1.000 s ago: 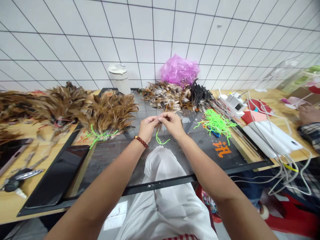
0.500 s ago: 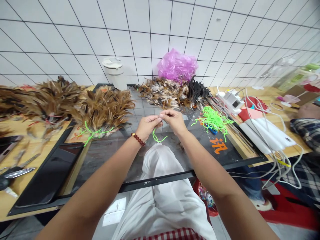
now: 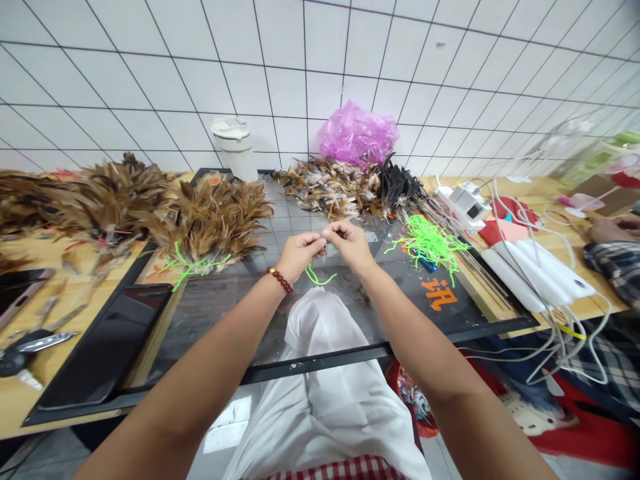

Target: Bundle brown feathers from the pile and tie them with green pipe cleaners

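Thumb and fingers of my left hand (image 3: 301, 253) are pinched together, with a bright green string (image 3: 321, 280) hanging in a curve beneath them. My right hand (image 3: 350, 245) is pinched too, its fingertips meeting those of the left; what lies between them is too small to make out. Both hands are above a dark glass panel (image 3: 215, 333). To the left lies a bundle of brown feathers (image 3: 210, 213) with green strings (image 3: 193, 265) across its base. On the right is a tangled heap of green strings (image 3: 433, 243).
Mixed feathers (image 3: 330, 190) and black feathers (image 3: 397, 187) lie at the back beside a purple plastic bag (image 3: 357, 133). A white cup (image 3: 235, 150) stands by the wall. A black phone (image 3: 105, 347) and keys (image 3: 30, 350) lie left. White cables (image 3: 560, 333) trail right, near another person's sleeve (image 3: 613, 263).
My hands remain pinched together, with only a slight shift of the fingers. The green string still hangs below them. The whole view has moved slightly.
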`<state>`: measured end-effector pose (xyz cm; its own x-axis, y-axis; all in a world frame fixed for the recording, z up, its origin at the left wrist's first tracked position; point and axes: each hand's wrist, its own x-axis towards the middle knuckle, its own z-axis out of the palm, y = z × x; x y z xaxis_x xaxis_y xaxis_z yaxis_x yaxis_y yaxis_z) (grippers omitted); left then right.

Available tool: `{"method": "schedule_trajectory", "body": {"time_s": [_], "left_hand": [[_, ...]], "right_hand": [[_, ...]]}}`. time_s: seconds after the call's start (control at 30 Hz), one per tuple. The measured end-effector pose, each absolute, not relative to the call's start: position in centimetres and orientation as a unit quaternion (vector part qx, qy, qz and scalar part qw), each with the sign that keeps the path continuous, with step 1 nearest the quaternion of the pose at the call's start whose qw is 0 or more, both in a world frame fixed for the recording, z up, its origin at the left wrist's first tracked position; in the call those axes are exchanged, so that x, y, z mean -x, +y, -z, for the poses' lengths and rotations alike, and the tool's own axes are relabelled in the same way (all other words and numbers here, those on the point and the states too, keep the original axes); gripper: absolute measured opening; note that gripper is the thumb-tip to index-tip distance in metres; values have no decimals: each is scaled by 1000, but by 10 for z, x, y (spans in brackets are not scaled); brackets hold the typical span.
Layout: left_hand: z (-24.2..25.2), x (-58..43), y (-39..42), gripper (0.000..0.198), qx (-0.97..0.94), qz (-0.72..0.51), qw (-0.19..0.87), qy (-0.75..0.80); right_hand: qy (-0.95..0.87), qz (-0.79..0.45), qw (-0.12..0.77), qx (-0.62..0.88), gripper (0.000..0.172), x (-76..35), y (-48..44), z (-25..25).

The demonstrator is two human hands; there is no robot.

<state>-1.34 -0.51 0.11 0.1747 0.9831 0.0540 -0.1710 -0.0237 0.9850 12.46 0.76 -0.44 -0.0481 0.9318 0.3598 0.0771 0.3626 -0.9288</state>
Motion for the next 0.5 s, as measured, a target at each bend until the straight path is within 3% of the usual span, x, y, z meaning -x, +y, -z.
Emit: {"method": "schedule_trajectory", "body": {"time_s": [0.27,0.5], "left_hand": [[-2,14,-5,25,-505,-487,617,357],[-3,17,-3,25,-469,-490,618,398]], "right_hand": [[-667,-299,532,428,16,-124,3,3],[-457,-343,693,440,31,-140,17,0]]}}
